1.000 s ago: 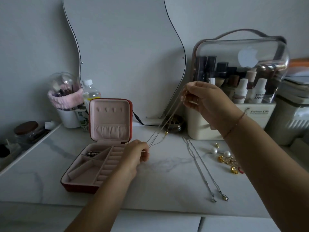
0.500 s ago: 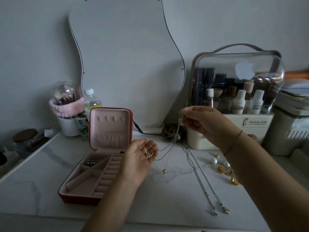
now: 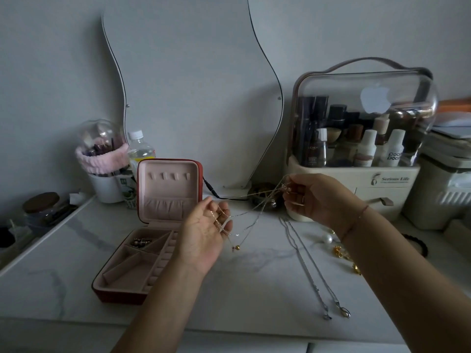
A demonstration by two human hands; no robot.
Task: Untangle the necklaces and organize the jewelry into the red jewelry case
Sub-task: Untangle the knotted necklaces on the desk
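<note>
From the head view, the step in hand is the untangling. The right hand (image 3: 313, 197) is raised at the far right of the table (image 3: 254, 289), just in front of the cosmetics box (image 3: 356, 179); its thumb and fingertips pinch the upper ends of the tangled gold chains (image 3: 254, 212). The strands run down and left from there to the left hand (image 3: 204, 233); that hand is palm up with its fingers loosely spread, and the chains lie draped across the fingers rather than gripped. A small gold bead (image 3: 237, 247) hangs from one strand just below the left fingertips, above the marble. The strands are so fine in this dim light that I cannot tell how many there are, nor where they cross.

The red jewelry case (image 3: 119, 294) stands open on the near left, just beside the left forearm; its lid is upright; one dark beaded piece (image 3: 141, 242) lies in the far-left compartment and the other slots look unfilled. Two silver necklaces (image 3: 305, 261) lie stretched out side by side on the table to the right of centre; a pearl (image 3: 328, 238) and some gold pieces (image 3: 341, 252) sit near the right wrist.

Judging by this, most of the task is ahead. The next move likely calls for finding one free strand and drawing it gently clear with the left fingers while the right hand holds the ends; a hard pull could tighten the knot.
</note>
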